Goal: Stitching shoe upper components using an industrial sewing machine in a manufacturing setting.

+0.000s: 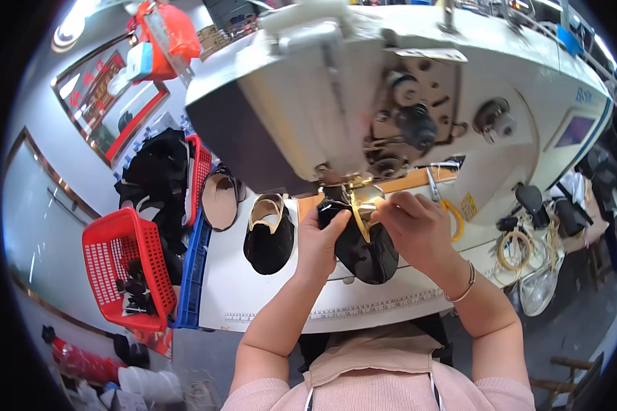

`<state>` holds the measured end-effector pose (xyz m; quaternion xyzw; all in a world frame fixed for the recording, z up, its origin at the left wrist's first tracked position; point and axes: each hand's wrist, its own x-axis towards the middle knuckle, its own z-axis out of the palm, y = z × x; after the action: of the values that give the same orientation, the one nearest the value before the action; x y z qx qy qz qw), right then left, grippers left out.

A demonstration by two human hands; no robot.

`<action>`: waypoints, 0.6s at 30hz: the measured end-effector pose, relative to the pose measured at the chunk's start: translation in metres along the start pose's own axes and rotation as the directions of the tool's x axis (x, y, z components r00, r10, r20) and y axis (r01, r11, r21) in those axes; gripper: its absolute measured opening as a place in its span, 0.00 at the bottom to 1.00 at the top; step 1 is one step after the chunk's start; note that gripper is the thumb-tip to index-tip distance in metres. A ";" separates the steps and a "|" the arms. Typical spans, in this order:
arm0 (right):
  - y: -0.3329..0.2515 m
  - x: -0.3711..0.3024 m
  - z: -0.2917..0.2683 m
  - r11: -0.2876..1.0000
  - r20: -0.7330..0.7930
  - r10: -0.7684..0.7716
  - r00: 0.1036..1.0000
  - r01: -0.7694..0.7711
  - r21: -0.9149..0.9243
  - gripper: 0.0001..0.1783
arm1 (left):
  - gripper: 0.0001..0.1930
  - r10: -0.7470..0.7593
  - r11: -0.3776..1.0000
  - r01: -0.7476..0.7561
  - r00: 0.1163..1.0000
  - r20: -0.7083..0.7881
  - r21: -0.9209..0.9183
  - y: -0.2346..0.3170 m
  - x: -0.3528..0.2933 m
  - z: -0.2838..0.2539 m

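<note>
A glossy black shoe upper (369,255) with a gold-toned lining lies under the needle area of a large white sewing machine (301,103). My left hand (319,241) grips the upper's left side, thumb on top and the other fingers largely hidden. On the other side my right hand (415,226) is closed, its fingertips pinching the gold edge close to the presser foot. The machine head covers part of the stitching spot. Left of my left hand stands another black shoe upper (269,248) with a beige lining. Farther left is a dark shoe piece (219,200) showing a beige inside.
Scissors with yellow handles (454,220) lie right of my right hand. A printed ruler strip (343,310) runs along the table's front edge. Left of the table are a red basket (120,277) with dark pieces and a blue crate (193,277). Tape rolls (514,250) hang at the right.
</note>
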<state>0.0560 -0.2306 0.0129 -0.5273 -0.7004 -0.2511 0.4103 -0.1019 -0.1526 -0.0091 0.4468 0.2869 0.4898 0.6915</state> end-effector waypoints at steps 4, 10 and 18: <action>-0.004 0.003 0.011 0.999 -0.022 -0.039 0.999 0.039 -0.019 0.07 | 0.09 0.018 0.994 -0.017 1.000 -0.012 0.109 -0.001 0.000 -0.005; -0.008 0.004 0.012 0.997 0.030 -0.032 0.999 0.030 0.069 0.10 | 0.10 0.040 0.993 -0.038 0.999 -0.012 0.111 0.001 -0.006 -0.006; 0.008 0.002 0.016 0.998 -0.081 -0.056 0.995 0.058 0.031 0.14 | 0.09 0.029 0.991 -0.027 1.000 -0.013 0.130 0.010 0.002 -0.002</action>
<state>0.0582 -0.2148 0.0055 -0.4897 -0.7023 -0.2719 0.4394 -0.1072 -0.1484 -0.0010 0.4912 0.3169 0.4829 0.6520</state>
